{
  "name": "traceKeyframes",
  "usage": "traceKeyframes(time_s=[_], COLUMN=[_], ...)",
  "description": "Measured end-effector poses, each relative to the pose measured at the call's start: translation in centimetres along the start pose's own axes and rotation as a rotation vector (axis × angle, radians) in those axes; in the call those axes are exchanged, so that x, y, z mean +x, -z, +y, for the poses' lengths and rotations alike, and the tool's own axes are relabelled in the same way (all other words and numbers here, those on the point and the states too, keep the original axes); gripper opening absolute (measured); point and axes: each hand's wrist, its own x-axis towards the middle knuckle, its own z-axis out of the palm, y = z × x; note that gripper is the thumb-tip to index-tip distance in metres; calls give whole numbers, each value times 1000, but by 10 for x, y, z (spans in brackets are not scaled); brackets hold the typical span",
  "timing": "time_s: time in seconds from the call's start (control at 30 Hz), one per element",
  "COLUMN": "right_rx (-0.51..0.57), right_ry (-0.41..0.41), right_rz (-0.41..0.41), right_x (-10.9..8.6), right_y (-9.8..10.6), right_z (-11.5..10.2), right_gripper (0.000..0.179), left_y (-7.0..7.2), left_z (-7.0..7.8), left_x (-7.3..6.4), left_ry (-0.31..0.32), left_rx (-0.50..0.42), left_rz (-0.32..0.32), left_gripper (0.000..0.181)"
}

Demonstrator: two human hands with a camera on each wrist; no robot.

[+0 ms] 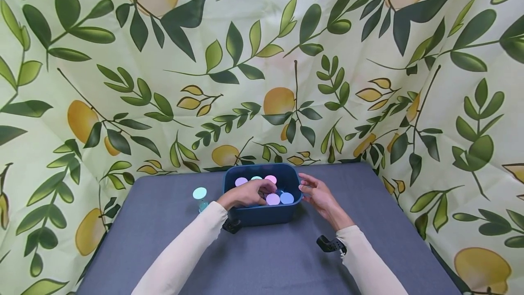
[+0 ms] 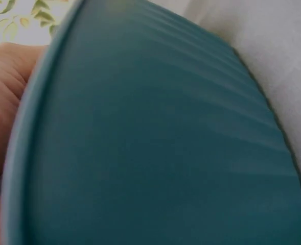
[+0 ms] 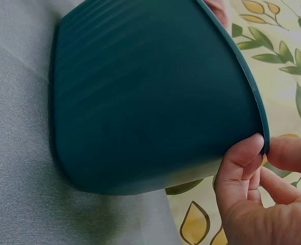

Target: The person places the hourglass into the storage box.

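Observation:
A dark blue-teal bin (image 1: pixel 262 216) stands on the table, its ribbed wall close up in both wrist views. Inside it are several small things with round pastel tops, among them a lilac top (image 1: pixel 241 181), a pink top (image 1: pixel 273 199) and a blue top (image 1: pixel 287 198). My left hand (image 1: pixel 251 193) reaches over the front wall into the bin, fingers bent down among these things; what they touch is hidden. At the bin's right end, my right hand (image 3: pixel 262 189) pinches the rim between thumb and finger.
Left of the bin, on the grey table (image 1: pixel 163 231), is a small thing with a round mint top (image 1: pixel 199 193) and a see-through teal lower part. A leaf-and-fruit printed cloth (image 1: pixel 262 117) hangs behind the table and at its sides.

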Motion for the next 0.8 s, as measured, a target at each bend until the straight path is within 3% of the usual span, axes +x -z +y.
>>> traceKeyframes(time_s=[0.13,0.3,0.47,0.8], right_rx=[6,16,11,16], right_ry=[-1,-2,-4,-4], right_rz=[4,6,0,-6], right_x=[-1,0,-1,0], right_y=[1,0,0,0], right_z=[-1,0,0,0], right_gripper=[46,46,46,46], left_y=[5,11,15,23], left_z=[4,10,9,7], left_x=[-6,-14,-24,-48], left_ry=[-22,-69,-73,-123], left_rx=[-81,-52,-39,-133], left_rz=[24,69,125,215], left_gripper=[50,52,51,46])
